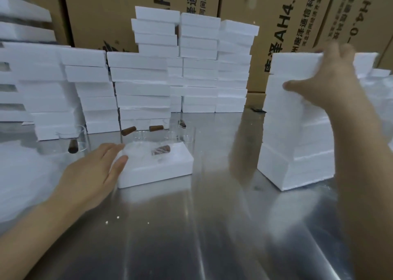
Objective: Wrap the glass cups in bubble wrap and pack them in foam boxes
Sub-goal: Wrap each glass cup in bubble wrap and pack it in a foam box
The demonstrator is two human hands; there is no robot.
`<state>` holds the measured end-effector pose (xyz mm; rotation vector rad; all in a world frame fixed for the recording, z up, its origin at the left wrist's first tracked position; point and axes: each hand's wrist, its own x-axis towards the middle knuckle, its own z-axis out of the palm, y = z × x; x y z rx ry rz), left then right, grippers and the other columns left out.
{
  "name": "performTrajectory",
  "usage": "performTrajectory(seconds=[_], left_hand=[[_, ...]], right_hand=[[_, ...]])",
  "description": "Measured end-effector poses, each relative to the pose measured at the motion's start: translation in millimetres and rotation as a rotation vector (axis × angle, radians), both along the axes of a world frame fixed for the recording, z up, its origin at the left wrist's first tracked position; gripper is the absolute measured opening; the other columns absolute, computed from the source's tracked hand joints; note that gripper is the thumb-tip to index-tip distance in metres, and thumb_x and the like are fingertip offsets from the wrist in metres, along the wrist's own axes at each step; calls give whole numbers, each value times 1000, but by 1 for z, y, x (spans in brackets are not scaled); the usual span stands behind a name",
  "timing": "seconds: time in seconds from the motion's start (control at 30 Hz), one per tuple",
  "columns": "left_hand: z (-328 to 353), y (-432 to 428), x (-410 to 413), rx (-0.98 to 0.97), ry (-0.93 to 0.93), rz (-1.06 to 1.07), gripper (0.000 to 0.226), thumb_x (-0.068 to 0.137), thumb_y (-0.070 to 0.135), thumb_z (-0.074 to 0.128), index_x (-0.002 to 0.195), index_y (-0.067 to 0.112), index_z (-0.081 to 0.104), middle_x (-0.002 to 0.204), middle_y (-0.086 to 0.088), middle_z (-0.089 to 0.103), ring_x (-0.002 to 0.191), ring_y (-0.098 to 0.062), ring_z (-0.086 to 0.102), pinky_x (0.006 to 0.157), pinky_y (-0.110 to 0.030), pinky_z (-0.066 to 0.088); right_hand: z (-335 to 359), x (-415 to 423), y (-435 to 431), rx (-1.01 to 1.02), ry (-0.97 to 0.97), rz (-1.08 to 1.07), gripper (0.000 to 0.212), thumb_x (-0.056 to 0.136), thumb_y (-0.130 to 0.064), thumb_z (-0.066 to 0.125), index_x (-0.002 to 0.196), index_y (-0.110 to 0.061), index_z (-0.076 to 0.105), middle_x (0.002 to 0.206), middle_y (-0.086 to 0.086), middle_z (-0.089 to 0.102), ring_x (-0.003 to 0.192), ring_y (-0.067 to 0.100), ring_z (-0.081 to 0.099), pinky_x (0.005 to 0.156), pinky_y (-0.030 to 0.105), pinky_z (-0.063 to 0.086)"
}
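With the wrapped cup [158, 151] laid in the open foam box [155, 174], touched by the flat left hand [93, 169], the tall foam stack [297, 141], gripped at its top by the right hand [325, 82], could be toppled toward the bare cups [187, 135] by a sideways pull.

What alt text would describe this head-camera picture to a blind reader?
A person's left hand touches an open foam box holding a bubble-wrapped cup, while the right hand grips the top of a tall foam stack. More foam boxes line the steel table.
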<state>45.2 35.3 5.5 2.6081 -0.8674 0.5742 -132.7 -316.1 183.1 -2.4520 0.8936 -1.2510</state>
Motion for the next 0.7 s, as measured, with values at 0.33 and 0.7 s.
performTrajectory(seconds=[0.33, 0.7], left_hand=[[-3, 1, 3, 4, 30, -18, 63, 93, 56, 10, 140, 26, 40, 134, 5, 50, 113, -23, 56, 77, -38, 45], [-15, 0, 15, -25, 139, -103, 77, 84, 74, 19, 149, 33, 19, 147, 11, 37, 102, -7, 55, 89, -38, 44]], right_hand=[[-25, 107, 39, -70, 76, 415, 53, 84, -19, 68, 131, -15, 45, 122, 10, 51, 97, 21, 51, 65, 25, 42], [-127, 112, 69, 114, -455, 607, 48, 84, -19, 62, 130, -15, 48, 119, -6, 55, 103, 9, 55, 79, 14, 49]])
